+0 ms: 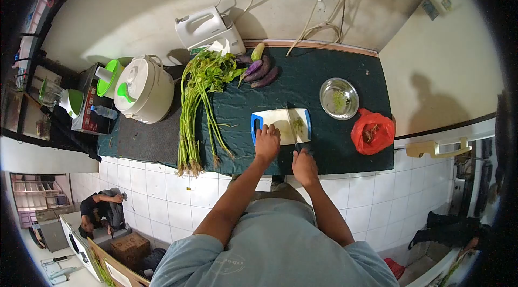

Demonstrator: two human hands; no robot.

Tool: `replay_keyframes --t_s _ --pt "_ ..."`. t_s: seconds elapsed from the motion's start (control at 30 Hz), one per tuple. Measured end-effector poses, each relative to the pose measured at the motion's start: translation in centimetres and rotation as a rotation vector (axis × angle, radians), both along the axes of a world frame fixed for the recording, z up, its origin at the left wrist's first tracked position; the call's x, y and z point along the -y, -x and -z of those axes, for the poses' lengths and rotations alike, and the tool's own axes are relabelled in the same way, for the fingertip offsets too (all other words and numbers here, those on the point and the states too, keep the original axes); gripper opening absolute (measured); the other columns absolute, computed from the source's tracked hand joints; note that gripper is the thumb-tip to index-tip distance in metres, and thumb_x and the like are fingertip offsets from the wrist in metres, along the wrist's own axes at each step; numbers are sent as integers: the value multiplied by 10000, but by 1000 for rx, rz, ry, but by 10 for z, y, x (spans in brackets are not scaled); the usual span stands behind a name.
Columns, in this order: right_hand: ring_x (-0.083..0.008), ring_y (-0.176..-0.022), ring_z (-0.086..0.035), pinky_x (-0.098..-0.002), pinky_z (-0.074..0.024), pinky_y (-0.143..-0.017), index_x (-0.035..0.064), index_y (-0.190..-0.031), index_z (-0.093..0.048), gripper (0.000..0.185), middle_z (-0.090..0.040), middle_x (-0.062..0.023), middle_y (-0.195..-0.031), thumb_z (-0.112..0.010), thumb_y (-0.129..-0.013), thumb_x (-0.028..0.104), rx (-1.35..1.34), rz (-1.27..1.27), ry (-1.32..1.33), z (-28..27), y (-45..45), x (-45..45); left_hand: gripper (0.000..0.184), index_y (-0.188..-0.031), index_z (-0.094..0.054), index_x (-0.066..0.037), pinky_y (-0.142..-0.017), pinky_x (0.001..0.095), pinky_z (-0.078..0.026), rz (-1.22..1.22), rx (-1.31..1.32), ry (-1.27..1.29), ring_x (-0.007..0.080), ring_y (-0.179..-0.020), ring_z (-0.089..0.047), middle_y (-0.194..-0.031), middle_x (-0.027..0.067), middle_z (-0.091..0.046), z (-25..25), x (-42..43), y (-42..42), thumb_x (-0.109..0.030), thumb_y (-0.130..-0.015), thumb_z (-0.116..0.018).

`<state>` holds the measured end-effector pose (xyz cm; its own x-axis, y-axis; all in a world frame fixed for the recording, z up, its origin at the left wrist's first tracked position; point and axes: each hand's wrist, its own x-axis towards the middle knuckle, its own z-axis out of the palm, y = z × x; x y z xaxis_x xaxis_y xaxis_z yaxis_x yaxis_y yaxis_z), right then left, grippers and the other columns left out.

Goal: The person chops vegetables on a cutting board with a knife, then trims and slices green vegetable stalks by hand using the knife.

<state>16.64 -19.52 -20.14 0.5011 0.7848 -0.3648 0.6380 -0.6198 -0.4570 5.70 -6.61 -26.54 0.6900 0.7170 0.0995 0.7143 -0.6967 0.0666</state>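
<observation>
A white cutting board (281,119) with blue ends lies on the dark green cloth, small chopped green pieces on its right part. My left hand (267,142) rests at the board's lower left edge, fingers bent together; what they hold, if anything, is hidden. My right hand (305,166) is closed around the dark handle of a knife (293,126), whose blade lies across the board, left of the chopped pieces. Beyond the board to the right is a metal bowl (325,98) with green pieces inside. A red plastic bag (380,144) sits right of the board, open at the top.
Long leafy greens (189,114) lie left of the board, with purple eggplants (264,75) behind it. A white rice cooker (145,92) and a hand mixer (208,30) stand at the left and back. Another person (102,208) crouches at lower left.
</observation>
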Motion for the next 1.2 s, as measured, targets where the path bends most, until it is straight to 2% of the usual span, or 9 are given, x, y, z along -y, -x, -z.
replay_keyframes --t_s 0.03,0.07,0.13,0.23,0.53,0.73,0.87,0.93,1.2 --pt "-456 -885 -680 -533 -555 -754 -59 -1049 -531 386 -673 -303 -899 -456 -1023 319 -1 -12 27 -6 -3 0 209 -942 -701 -83 -820 408 -463 -45 30 14 260 -1025 -574 -1051 66 -633 -3 -3 -4 -262 -850 -642" --pt "-456 -885 -680 -533 -555 -754 -59 -1049 -531 386 -673 -303 -899 -456 -1023 319 1 -11 27 -11 -4 1 209 -942 -701 -83 -820 408 -463 -44 32 15 260 -1025 -574 -1051 66 -633 -4 -7 -7 -262 -850 -642" --pt "-458 -869 -682 -531 -559 -742 -56 -1055 -528 391 -670 -306 -906 -457 -1022 327 -11 -8 17 -17 -5 2 214 -850 -722 -83 -786 425 -459 -69 87 70 259 -933 -603 -925 66 -662 -6 -15 -9 -269 -847 -617" --pt "-463 -848 -685 -531 -561 -732 -55 -1066 -522 400 -671 -304 -894 -458 -1021 338 34 -5 41 -5 0 6 225 -791 -730 -93 -790 431 -471 -99 126 51 262 -915 -625 -909 70 -685 -1 -24 -12 -297 -832 -645" --pt "-471 -857 -680 -543 -556 -734 -41 -1081 -469 391 -667 -312 -897 -435 -1028 345 -12 62 78 2 15 1 240 -833 -745 -118 -830 459 -506 -326 189 265 300 -959 -646 -954 78 -704 0 -27 -17 -350 -796 -697" --pt "-498 -857 -667 -552 -548 -742 -48 -1095 -432 368 -662 -329 -877 -438 -1028 314 -95 93 23 41 17 7 226 -841 -729 -116 -823 476 -509 -443 218 377 317 -947 -646 -944 92 -695 9 -23 -19 -335 -788 -704" --pt "-494 -855 -670 -555 -549 -752 -43 -1107 -435 355 -667 -323 -871 -442 -1026 303 -102 68 -47 49 6 -10 203 -839 -717 -116 -815 478 -508 -462 262 364 317 -949 -641 -952 92 -689 11 -17 -17 -311 -786 -701" --pt "-470 -789 -676 -539 -553 -686 -64 -1066 -456 339 -655 -328 -787 -449 -1022 271 12 15 -91 34 3 -19 179 -835 -707 -122 -809 478 -505 -487 335 405 319 -950 -632 -973 89 -684 14 -17 -17 -293 -783 -698" --pt "-475 -850 -678 -538 -558 -724 -58 -1123 -447 348 -684 -289 -873 -453 -1022 275 -74 103 75 42 20 -13 156 -837 -698 -132 -794 469 -496 -526 393 317 309 -917 -623 -926 59 -687 5 -9 -19 -270 -765 -706"
